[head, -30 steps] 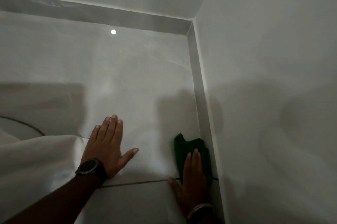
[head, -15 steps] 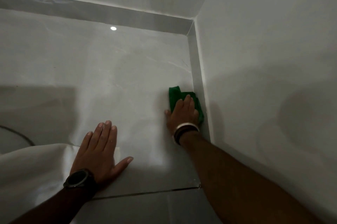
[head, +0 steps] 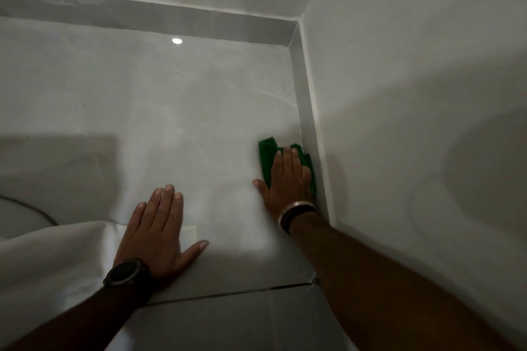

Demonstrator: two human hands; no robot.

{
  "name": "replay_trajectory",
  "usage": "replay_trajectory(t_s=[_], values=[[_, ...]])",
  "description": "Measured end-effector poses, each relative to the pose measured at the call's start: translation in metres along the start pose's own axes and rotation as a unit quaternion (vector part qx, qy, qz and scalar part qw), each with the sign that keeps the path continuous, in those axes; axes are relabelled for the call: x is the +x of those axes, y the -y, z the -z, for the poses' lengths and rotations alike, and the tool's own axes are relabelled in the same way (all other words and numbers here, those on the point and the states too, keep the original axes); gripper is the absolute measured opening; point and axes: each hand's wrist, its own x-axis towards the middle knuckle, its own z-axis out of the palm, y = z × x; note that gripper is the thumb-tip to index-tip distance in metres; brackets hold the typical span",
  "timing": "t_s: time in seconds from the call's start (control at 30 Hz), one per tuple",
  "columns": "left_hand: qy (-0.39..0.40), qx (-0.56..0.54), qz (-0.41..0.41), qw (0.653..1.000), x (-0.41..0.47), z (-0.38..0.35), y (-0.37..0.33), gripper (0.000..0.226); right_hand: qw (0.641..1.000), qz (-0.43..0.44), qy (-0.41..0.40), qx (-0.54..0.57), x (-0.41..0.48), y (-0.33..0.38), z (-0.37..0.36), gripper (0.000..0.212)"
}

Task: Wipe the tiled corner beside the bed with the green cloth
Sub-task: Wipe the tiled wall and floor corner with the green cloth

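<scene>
Dimly lit glossy floor tile (head: pixel 176 128) — cloth (head: pixel 266 152) under right hand (head: pixel 288 179).

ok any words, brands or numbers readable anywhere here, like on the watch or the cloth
None can be read.
Watch on the left wrist: face is dark and blank, no digits or brand visible.
Green cloth under the right hand: plain, no tag or print in view.
Bangles on the right wrist: no marking legible.
Floor tiles, skirting and white sheet: bare, no lettering.
</scene>
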Motion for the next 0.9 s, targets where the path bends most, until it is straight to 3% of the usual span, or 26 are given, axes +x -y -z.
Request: replay_trajectory(t_s=[0.27, 0.4, 0.7, 0.9], values=[[-0.001, 0.001, -0.001, 1.000, -0.002, 0.002, -0.001, 0.106, 0.991, -0.030, -0.076, 0.101, -0.191, -0.003, -0.074, 0.071], [0.003, -0.002, 0.001, 1.000, -0.003, 0.002, -0.002, 0.107, 0.989, -0.018, -0.103, 0.100, -0.217, -0.009, -0.092, 0.069], [0.007, -0.003, 0.002, 1.000, -0.003, 0.001, -0.001, 0.108, 0.978, -0.028, -0.151, 0.140, -0.144, -0.003, -0.068, 0.069], [0.002, -0.002, 0.000, 1.000, -0.001, -0.002, 0.000, 0.107, 0.982, -0.037, -0.152, 0.103, -0.005, 0.003, -0.015, 0.076]])
